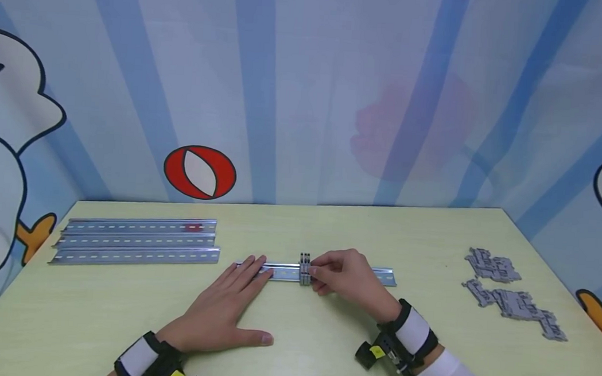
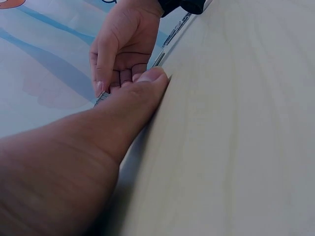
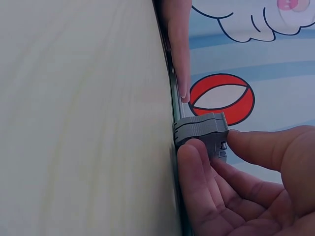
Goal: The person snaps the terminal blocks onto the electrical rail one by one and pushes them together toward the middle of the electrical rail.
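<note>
The right hand pinches a grey block of slim plastic modules set side by side, its fingertips at the block's right-hand side. In the right wrist view, one digit bears on the corner farthest from the tabletop, while another fingertip sits lower, close to the rail. The block thus lies just left of the hand, its left side uncovered, standing crosswise over a silver metal rail with a row of slots. Whether it is clipped on cannot be told.

The left hand lies palm down, its fingers extended and its thumb spread, the fingertips touching the rail near its left end, apart from the block. The rail's other end shows beyond the right hand.

Farther left, three longer silver slotted rails lie parallel on the pale yellow wood-grain table. Well to the right are two irregular groups of flat grey plastic pieces, the farther one shorter than the nearer. Behind rises a blue striped backdrop printed with a red-and-white ball.
</note>
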`<control>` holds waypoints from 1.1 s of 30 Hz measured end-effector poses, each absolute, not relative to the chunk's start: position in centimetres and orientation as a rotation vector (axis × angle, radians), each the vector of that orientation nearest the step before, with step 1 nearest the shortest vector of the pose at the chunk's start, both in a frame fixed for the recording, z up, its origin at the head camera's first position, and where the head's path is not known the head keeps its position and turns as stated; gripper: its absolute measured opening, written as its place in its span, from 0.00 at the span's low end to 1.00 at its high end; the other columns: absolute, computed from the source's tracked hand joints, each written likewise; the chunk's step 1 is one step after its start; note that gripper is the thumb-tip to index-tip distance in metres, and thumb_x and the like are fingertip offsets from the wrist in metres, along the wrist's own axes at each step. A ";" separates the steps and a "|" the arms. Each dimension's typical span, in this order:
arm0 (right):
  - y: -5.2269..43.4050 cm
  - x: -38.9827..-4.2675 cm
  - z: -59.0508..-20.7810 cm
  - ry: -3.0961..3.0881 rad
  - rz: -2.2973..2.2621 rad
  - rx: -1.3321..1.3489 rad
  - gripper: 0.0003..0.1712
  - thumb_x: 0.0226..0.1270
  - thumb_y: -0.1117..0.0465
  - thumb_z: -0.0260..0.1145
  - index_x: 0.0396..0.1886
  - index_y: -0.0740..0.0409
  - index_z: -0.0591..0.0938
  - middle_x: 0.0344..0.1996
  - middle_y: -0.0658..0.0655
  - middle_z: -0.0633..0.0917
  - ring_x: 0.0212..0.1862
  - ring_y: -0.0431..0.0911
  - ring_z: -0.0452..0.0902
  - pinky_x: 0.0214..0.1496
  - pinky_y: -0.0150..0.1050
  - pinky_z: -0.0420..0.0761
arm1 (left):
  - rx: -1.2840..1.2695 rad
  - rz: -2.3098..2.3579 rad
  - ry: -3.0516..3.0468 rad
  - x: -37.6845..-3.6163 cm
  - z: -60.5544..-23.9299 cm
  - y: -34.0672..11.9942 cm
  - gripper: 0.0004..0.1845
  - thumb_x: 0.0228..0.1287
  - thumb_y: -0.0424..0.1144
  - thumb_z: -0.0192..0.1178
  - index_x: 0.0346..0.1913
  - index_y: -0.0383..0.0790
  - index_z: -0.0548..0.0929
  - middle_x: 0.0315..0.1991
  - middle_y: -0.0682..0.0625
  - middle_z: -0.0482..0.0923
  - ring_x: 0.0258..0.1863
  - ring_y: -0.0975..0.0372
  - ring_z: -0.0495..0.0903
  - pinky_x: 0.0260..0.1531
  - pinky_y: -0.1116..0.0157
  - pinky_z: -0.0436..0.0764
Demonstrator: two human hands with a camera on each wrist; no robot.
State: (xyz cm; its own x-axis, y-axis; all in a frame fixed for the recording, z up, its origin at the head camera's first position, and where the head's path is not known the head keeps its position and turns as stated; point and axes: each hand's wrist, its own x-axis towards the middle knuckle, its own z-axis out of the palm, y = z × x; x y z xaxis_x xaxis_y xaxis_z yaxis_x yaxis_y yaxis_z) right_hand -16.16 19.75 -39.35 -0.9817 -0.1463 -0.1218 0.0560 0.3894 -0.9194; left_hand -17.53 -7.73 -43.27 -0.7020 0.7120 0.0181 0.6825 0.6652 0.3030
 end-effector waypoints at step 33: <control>31.0 -17.0 -35.7 2.739 -0.842 -0.012 0.13 0.53 0.60 0.76 0.37 0.61 0.85 0.26 0.52 0.82 0.29 0.45 0.75 0.30 0.38 0.75 | 0.823 1.040 2.788 -18.7 -43.2 -7.8 0.34 0.71 0.52 0.56 0.75 0.45 0.61 0.77 0.54 0.51 0.75 0.59 0.52 0.69 0.50 0.61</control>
State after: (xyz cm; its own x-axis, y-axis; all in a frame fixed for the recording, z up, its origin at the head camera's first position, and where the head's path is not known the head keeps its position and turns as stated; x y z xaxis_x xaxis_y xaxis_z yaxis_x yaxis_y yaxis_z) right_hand -17.04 31.03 -35.71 -0.9621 -0.0880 -0.2580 0.0722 0.8304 -0.5525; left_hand -18.74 -7.76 -43.21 -0.8565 0.4994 0.1306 0.4629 0.6310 0.6225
